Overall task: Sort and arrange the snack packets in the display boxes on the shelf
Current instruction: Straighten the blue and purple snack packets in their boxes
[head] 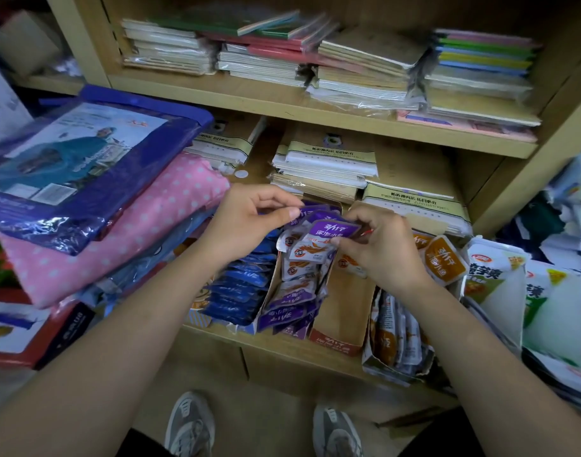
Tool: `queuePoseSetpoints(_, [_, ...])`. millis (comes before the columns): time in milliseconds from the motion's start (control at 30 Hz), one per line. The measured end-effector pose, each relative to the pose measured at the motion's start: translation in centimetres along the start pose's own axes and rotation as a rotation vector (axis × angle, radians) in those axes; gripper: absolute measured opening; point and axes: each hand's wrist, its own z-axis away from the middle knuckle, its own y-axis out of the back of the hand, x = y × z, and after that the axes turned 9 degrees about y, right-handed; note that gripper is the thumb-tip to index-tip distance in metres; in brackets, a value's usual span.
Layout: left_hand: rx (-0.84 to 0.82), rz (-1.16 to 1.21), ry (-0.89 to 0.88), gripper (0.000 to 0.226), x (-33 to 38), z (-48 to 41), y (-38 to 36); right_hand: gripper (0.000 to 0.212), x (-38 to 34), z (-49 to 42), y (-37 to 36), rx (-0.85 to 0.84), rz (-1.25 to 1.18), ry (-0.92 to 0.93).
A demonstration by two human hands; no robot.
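Above the purple-filled display box (269, 290), the left hand (249, 222) and right hand (381, 250) each pinch one bunch of purple packets (328, 229).

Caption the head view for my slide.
Left hand and right hand hold purple snack packets over their display box.

Looks like a little corner shop, honestly. Wooden shelf (315, 103) with shrink-wrapped notebooks (365, 61) stacked at the far side, and open display boxes (341, 305) of snack packets (239, 285) nearer. Packaged raincoats (84, 166) piled on the left.
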Motion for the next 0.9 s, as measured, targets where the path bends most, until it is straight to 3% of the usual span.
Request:
queuePoseSetpoints(133, [-0.08, -0.082, 0.088, 0.014, -1.1, -0.1, 0.1, 0.026, 0.2, -0.1, -0.1, 0.026, -0.028, -0.048])
queuePoseSetpoints(300, [-0.224, -0.058, 0.182, 0.014, -1.4, -0.2, 0.3, 0.051, -0.1, -0.3, -0.3, 0.0, -0.155, -0.077])
queuePoseSetpoints(400, [-0.311, -0.021, 0.192, 0.015, -1.0, 0.0, 0.5, 0.045, 0.2, -0.3, -0.2, -0.033, -0.179, -0.083])
queuePoseSetpoints(467, [-0.231, 0.011, 0.191, 0.02, -1.0, 0.1, 0.5, 0.044, 0.3, -0.3, 0.0, -0.044, -0.171, -0.114])
queuePoseSetpoints(567, [0.02, -0.093, 0.116, 0.021, -1.1, 0.4, 0.9, 0.045, 0.4, -0.3, 0.3, -0.047, -0.15, -0.125])
queuePoseSetpoints(633, [0.05, -0.188, 0.062, 0.025, -0.8, 0.9, 1.1, 0.046, 0.3, -0.2, 0.3, -0.04, -0.131, -0.11])
queuePoseSetpoints(767, [-0.174, -0.219, 0.08, 0.062, 0.2, 2.5, 0.0, 0.045, -0.1, -0.1, -0.1, -0.024, -0.026, -0.078])
queuePoseSetpoints(900, [-0.292, -0.149, 0.205, 0.068, -0.4, 3.0, 0.0, 0.046, -0.2, -0.2, -0.7, 0.011, 0.053, -0.026])
